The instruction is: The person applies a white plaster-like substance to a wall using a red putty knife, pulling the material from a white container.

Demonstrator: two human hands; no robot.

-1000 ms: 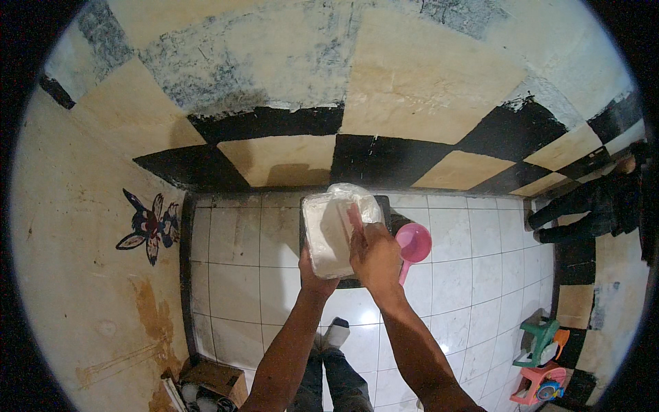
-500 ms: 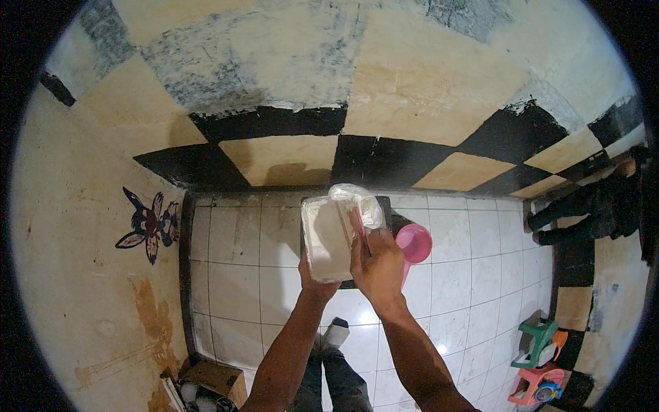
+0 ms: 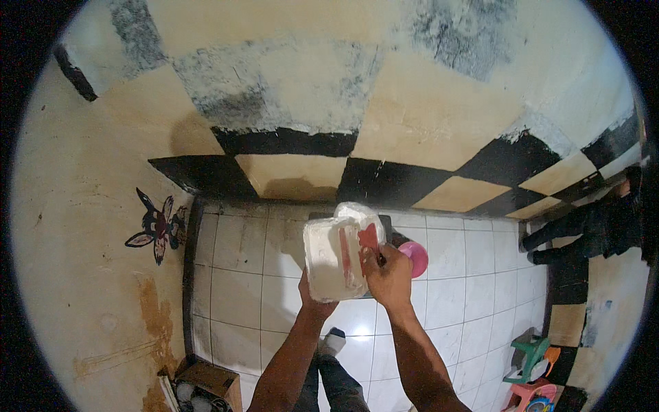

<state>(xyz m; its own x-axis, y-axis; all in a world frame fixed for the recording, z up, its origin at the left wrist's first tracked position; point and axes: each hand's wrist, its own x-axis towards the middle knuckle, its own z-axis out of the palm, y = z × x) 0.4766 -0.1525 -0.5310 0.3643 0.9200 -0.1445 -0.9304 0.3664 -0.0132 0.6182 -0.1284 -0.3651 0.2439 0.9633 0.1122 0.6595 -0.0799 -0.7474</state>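
My left hand (image 3: pixel 317 302) grips a whitish rectangular tray (image 3: pixel 319 257) smeared with white paste, from its near left side; its fingers are partly hidden beneath. A reddish streak runs down the tray's right part, between patches of paste. In my right hand (image 3: pixel 390 281) is a red putty scraper (image 3: pixel 369 237), its blade over the tray's right side with some white on it. Just beyond the tray shows a white, paste-coated mass (image 3: pixel 357 211), above a dark object on the floor that is mostly hidden. A pink dipper (image 3: pixel 416 259) lies right of my right hand.
Ahead rises a wall (image 3: pixel 425 96) with black and cream checks and rough grey-white patches. Another person in dark clothes (image 3: pixel 583 230) is at the far right. Green (image 3: pixel 528 357) and pink (image 3: pixel 527 395) stools stand lower right, a cardboard box (image 3: pixel 213 381) lower left.
My right hand and the scraper have shifted right across the tray, uncovering the reddish streak. The whole view has tilted slightly, so the tray sits lower in it.
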